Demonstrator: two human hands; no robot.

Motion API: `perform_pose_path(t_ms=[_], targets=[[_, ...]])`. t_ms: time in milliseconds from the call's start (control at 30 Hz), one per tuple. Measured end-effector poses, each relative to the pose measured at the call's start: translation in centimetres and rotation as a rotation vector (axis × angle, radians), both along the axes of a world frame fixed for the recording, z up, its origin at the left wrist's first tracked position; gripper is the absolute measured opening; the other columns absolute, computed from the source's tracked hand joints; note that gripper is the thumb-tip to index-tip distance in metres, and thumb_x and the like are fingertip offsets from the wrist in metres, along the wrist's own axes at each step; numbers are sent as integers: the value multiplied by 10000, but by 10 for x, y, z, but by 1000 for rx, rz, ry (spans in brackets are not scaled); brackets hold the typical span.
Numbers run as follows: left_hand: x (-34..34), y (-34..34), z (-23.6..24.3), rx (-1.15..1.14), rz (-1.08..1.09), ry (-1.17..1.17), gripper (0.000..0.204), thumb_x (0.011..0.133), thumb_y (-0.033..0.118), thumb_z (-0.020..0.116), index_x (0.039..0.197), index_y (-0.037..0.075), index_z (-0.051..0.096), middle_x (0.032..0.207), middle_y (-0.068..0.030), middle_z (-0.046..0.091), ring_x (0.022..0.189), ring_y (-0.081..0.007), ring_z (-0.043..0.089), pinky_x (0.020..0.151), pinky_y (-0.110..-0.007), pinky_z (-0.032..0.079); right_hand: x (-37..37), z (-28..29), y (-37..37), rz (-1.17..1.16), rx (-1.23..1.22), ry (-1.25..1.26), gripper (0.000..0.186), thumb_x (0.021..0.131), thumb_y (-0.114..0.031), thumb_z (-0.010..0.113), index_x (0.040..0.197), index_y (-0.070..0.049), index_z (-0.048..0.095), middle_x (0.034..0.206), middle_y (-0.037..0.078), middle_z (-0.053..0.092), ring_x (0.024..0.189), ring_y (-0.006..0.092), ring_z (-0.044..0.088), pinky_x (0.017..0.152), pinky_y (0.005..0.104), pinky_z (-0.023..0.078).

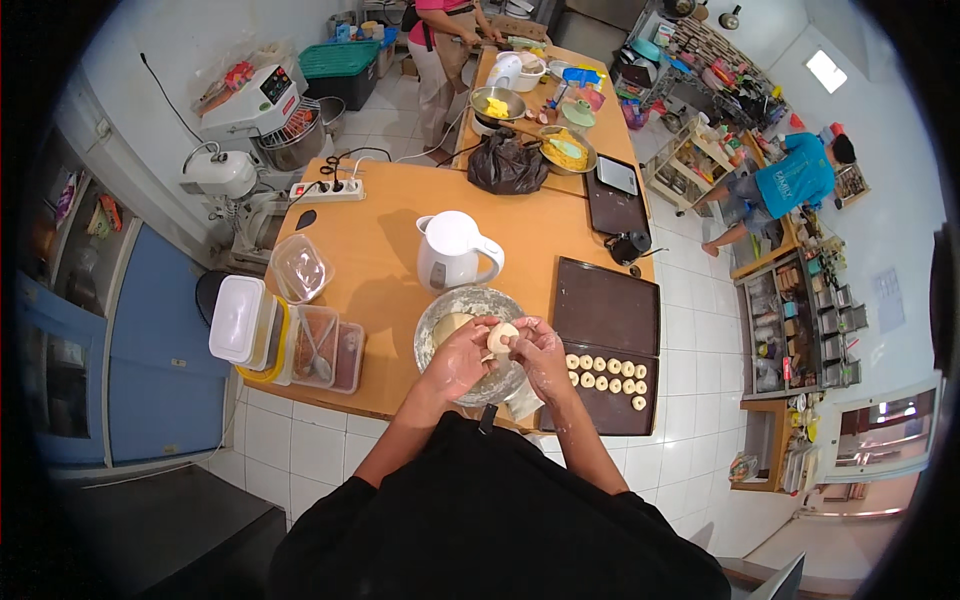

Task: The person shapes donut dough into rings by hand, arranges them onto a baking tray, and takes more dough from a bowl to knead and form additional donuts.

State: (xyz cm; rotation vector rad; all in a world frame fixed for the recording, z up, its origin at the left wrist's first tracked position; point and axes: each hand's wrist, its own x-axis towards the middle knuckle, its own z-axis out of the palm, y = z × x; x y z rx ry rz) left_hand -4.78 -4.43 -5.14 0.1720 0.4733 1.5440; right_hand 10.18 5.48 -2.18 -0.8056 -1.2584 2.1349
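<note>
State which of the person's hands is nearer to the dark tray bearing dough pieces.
Right. The right hand is just left of the tray; the left hand is farther left of it, over the metal bowl.

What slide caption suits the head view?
Left hand and right hand hold a dough piece over a bowl, beside a tray of dough rounds.
</note>
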Motion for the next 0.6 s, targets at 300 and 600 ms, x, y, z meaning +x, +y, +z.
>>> perform_pose_path(t_ms=[300, 600], targets=[[2, 0, 2, -1, 53, 45, 250, 999, 196, 552, 1240, 130, 537, 1117, -32, 631, 997, -129, 611, 761, -304, 504, -3, 13, -2, 17, -8, -72, 340, 937, -97, 649, 1264, -27, 590, 968, 50, 716, 844, 84, 624, 733, 230, 475], [23, 7, 12, -26, 268, 43, 216, 1037, 297, 505, 1191, 151, 549, 1049, -8, 628, 955, -131, 613, 824, -342, 489, -10, 9, -16, 54, 98, -99, 342, 968, -175, 637, 1243, 28, 639, 1073, 70, 696, 925, 112, 635, 838, 264, 508]])
